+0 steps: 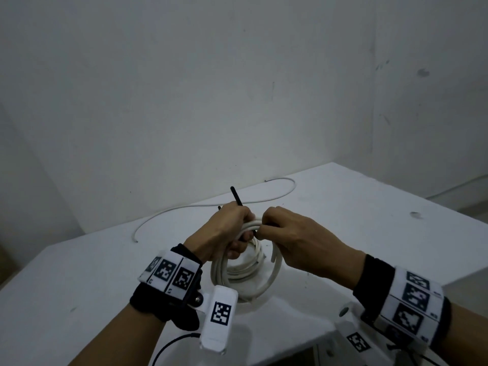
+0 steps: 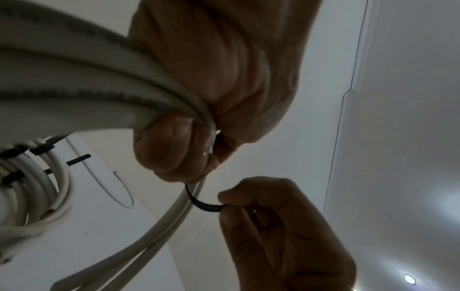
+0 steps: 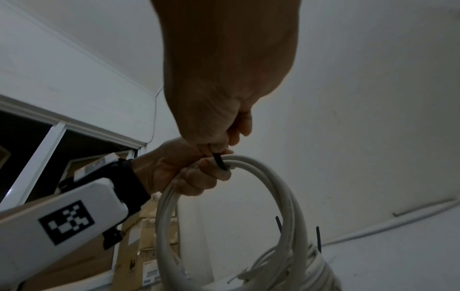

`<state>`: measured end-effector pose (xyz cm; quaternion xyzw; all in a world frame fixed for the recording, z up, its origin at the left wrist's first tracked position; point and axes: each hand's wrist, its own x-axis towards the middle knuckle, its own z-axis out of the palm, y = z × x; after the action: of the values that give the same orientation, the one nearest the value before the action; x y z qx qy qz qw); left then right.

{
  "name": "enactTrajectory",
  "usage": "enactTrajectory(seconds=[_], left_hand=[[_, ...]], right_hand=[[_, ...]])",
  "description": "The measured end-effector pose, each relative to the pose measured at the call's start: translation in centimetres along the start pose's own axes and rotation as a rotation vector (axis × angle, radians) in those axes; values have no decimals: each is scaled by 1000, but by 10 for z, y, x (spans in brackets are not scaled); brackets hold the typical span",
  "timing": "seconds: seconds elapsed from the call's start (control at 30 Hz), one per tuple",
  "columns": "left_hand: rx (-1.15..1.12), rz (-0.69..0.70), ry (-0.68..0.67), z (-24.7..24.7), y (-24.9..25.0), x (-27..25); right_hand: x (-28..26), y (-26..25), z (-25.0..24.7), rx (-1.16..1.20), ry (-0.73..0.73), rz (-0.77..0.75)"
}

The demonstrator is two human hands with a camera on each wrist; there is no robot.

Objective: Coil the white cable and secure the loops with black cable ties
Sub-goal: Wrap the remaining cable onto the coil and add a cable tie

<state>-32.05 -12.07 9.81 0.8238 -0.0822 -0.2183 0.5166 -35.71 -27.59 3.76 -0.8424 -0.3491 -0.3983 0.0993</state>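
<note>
The white cable coil (image 1: 245,276) stands upright on the white table (image 1: 356,207). My left hand (image 1: 244,229) grips the bundled loops at the coil's top, seen close in the left wrist view as the white cable coil (image 2: 74,88). A black cable tie (image 2: 206,205) curves round the loops there, and my right hand (image 1: 261,229) pinches its end. The tie's tail (image 1: 235,196) sticks up behind my left knuckles. The right wrist view shows the black cable tie (image 3: 220,161) between both hands. Other black ties (image 2: 15,151) bind the coil lower down, with tails (image 3: 318,238) pointing up.
A loose length of white cable (image 1: 211,204) curves over the table's far side near the wall (image 1: 237,101). The table's right corner (image 1: 449,283) and front edge are close to my arms. Cardboard boxes (image 3: 154,246) are stacked behind the left wrist.
</note>
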Motion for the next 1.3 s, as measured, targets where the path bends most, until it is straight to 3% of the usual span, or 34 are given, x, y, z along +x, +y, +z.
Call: enactTrajectory(seconds=[0.13, 0.27, 0.4, 0.57, 0.73, 0.97, 1.13, 1.3], left_hand=[[19, -17, -24, -2, 3, 0], [57, -30, -50, -5, 7, 0], [99, -56, -109, -5, 6, -1], [17, -89, -231, -6, 5, -3], [-138, -69, -307, -10, 6, -4], [-285, -21, -416, -19, 2, -7], [-142, 111, -352, -24, -6, -15], [-54, 173, -167, -19, -10, -22]], right_hand=[[-6, 2, 6, 10, 44, 197], [-2, 10, -1, 490, -172, 420], [5, 16, -9, 679, -379, 453], [8, 10, -4, 1101, -320, 516], [7, 6, -2, 1084, -192, 508], [9, 4, -9, 1061, -145, 470], [9, 1, -3, 1032, -146, 486], [12, 0, -5, 1013, -172, 494]])
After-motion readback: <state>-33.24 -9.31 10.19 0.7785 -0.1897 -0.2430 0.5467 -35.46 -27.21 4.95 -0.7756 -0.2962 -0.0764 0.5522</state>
